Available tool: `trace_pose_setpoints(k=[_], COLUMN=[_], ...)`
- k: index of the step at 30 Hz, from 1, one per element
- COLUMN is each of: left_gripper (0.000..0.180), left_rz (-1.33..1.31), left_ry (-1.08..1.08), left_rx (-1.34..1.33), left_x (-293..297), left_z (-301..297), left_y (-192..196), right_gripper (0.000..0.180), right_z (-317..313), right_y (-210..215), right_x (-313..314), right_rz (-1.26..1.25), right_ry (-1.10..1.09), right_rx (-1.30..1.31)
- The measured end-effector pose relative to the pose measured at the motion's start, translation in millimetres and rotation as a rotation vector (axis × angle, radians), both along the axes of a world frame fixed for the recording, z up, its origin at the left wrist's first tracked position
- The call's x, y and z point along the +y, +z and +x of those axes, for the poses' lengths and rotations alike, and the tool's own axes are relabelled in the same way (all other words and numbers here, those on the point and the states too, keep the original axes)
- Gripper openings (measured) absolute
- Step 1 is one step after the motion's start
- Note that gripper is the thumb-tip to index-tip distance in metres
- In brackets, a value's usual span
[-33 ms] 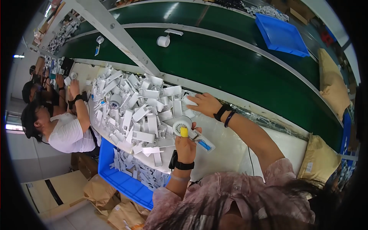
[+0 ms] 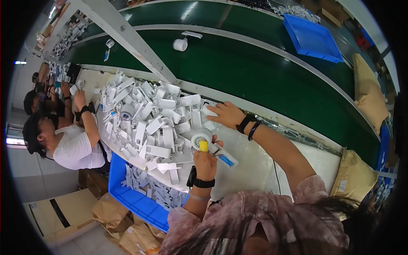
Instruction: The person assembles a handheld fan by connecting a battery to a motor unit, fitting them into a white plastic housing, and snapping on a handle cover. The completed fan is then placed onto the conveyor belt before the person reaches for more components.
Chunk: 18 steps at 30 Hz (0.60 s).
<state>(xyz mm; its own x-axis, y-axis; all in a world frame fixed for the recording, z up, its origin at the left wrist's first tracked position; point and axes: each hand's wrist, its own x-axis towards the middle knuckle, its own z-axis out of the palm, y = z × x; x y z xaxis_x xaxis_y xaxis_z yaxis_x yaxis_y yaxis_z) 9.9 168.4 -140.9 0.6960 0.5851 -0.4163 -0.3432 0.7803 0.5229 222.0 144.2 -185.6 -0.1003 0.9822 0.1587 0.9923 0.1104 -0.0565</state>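
Note:
My left hand (image 2: 205,165) grips a small white handheld fan (image 2: 201,138) by its round, grilled head. The fan's handle lies open to the lower right, with something blue inside. A yellow piece covers the tip of one of my left fingers, against the fan head. My right hand (image 2: 229,115) reaches to the right edge of a heap of white plastic housings (image 2: 159,138), its fingers closed over a white plastic part (image 2: 210,111). Whether that part is lifted off the heap I cannot tell.
Beyond the table runs a green conveyor belt (image 2: 255,70) with a fan head (image 2: 180,44) on it. A slanted white post (image 2: 127,36) rises on the left. A blue bin (image 2: 138,208) of parts sits below the table edge. Co-workers (image 2: 78,148) work at left.

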Motion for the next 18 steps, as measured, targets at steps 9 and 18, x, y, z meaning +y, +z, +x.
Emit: trace_pose_setpoints(k=[9,18], left_gripper=[0.042,0.041], left_rz=[-0.025,-0.017], left_ry=[0.032,0.03], left_rx=[0.053,0.048], left_x=[0,-9], left_z=[1,-2], left_y=[-3,-5], right_gripper=[0.014,0.036], right_z=[-19,-30], right_y=[21,62], right_x=[1,-100], right_rz=[-0.032,-0.03], right_ry=[-0.03,-0.608], right_rx=[-0.1,1.089])
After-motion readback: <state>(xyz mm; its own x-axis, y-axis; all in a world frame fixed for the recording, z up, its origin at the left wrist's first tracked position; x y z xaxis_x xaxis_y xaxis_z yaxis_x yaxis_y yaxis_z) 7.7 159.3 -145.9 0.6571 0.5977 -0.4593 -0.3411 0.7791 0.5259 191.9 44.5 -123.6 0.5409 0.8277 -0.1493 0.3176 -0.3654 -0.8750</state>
